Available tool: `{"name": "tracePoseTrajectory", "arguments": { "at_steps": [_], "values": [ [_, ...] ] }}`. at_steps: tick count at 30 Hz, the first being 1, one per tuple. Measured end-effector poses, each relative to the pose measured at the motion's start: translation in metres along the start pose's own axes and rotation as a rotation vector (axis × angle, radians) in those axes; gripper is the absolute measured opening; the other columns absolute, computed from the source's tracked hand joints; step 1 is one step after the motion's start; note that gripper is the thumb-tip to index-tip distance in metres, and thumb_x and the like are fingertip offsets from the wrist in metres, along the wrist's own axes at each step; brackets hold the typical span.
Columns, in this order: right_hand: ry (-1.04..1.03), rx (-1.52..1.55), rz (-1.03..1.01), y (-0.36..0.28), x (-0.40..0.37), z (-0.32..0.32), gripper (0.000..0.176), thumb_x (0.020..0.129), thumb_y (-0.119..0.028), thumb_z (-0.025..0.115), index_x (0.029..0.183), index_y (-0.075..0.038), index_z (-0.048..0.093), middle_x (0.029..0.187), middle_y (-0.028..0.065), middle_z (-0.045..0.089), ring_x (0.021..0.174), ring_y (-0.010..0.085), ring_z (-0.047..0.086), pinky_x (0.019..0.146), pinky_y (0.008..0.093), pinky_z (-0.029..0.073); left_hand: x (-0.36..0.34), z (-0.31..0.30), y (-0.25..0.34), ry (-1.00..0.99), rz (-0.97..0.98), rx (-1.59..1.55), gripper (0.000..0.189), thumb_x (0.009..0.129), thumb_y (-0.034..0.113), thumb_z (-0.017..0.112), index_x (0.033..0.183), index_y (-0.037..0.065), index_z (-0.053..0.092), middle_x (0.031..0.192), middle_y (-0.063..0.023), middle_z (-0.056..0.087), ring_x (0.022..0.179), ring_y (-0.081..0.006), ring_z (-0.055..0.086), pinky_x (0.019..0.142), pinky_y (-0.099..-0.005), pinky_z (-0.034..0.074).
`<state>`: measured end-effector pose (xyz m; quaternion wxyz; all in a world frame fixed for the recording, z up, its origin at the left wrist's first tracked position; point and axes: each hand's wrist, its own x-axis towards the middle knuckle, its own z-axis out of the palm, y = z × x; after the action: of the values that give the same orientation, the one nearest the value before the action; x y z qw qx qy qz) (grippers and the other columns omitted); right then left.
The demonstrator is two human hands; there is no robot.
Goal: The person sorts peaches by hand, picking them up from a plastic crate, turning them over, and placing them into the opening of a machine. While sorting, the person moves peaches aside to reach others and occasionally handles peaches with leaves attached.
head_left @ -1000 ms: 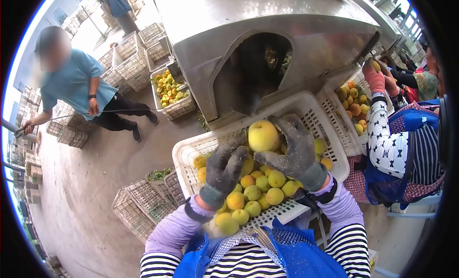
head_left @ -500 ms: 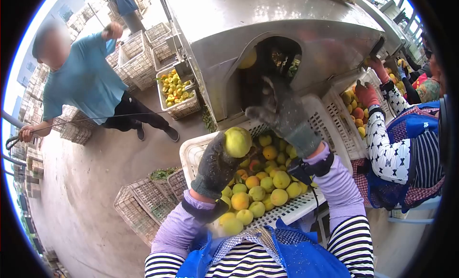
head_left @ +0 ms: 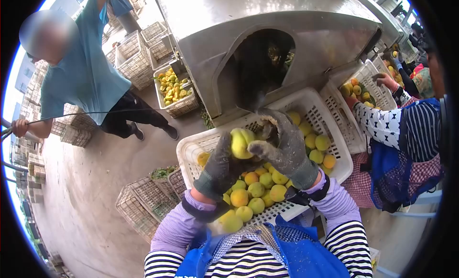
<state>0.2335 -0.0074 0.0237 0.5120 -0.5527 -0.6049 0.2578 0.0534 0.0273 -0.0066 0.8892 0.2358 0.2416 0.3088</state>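
While left hand (head_left: pixel 220 165) cups it, peach (head_left: pixel 240 141) yellow-green, round.

Crate layout at our station.
White slatted plastic crate (head_left: pixel 321 116) before us, round yellow-green fruit pile (head_left: pixel 253 192) in it. Grey steel machine hood (head_left: pixel 267 20) sits behind, second white plastic crate (head_left: pixel 349 125) right, empty white lattice crates (head_left: pixel 143 201) on floor left.
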Motion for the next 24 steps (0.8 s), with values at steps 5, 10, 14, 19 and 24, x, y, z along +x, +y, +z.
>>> {"name": "tracePoseTrajectory", "arguments": {
  "at_steps": [5,10,14,19,24],
  "values": [
    [0.072,-0.444,-0.233,-0.002,-0.009,0.016,0.077,0.068,-0.035,0.087,0.13,-0.003,0.055,0.116,0.0171,0.057,0.096,0.0332,0.062,0.082,0.0408,0.054,-0.003,0.017,0.002,-0.001,0.234,0.372,0.06,0.102,0.05,0.046,0.14,0.004,0.045,0.134,-0.0145,0.056,0.117,-0.0263,0.06,0.1,-0.0414,0.051],
    [0.124,-0.419,-0.178,0.016,0.013,0.017,0.074,0.066,-0.027,0.085,0.129,-0.003,0.054,0.114,0.0174,0.059,0.105,0.0363,0.06,0.085,0.0455,0.052,0.014,0.0,-0.004,-0.032,-0.031,-0.146,0.065,0.102,0.057,0.039,0.141,0.004,0.045,0.138,-0.0166,0.052,0.124,-0.0285,0.055,0.106,-0.0448,0.045],
    [0.196,-0.459,-0.154,0.033,0.066,0.015,0.074,0.067,-0.026,0.083,0.131,-0.006,0.053,0.115,0.0193,0.06,0.103,0.0383,0.062,0.083,0.0471,0.053,0.007,-0.003,0.003,0.005,-0.015,-0.065,0.063,0.101,0.057,0.041,0.137,0.006,0.049,0.125,-0.0144,0.061,0.109,-0.0298,0.061,0.1,-0.0496,0.044],
    [0.42,-0.641,-0.499,0.05,0.115,0.02,0.068,0.072,-0.03,0.083,0.129,-0.007,0.054,0.112,0.0209,0.063,0.091,0.0384,0.066,0.076,0.0471,0.054,0.01,-0.01,-0.004,0.163,0.004,0.03,0.059,0.1,0.054,0.046,0.136,0.007,0.049,0.119,-0.0132,0.062,0.106,-0.0283,0.061,0.095,-0.0482,0.046],
    [0.016,-0.411,0.127,0.073,0.064,-0.076,0.051,0.082,-0.033,0.077,0.12,-0.004,0.06,0.099,0.0164,0.069,0.086,0.0366,0.068,0.08,0.0458,0.053,0.018,0.003,-0.002,0.341,-0.027,0.291,0.049,0.097,0.034,0.057,0.137,0.008,0.045,0.119,-0.0104,0.057,0.107,-0.025,0.058,0.089,-0.0419,0.048]
  ]
}}
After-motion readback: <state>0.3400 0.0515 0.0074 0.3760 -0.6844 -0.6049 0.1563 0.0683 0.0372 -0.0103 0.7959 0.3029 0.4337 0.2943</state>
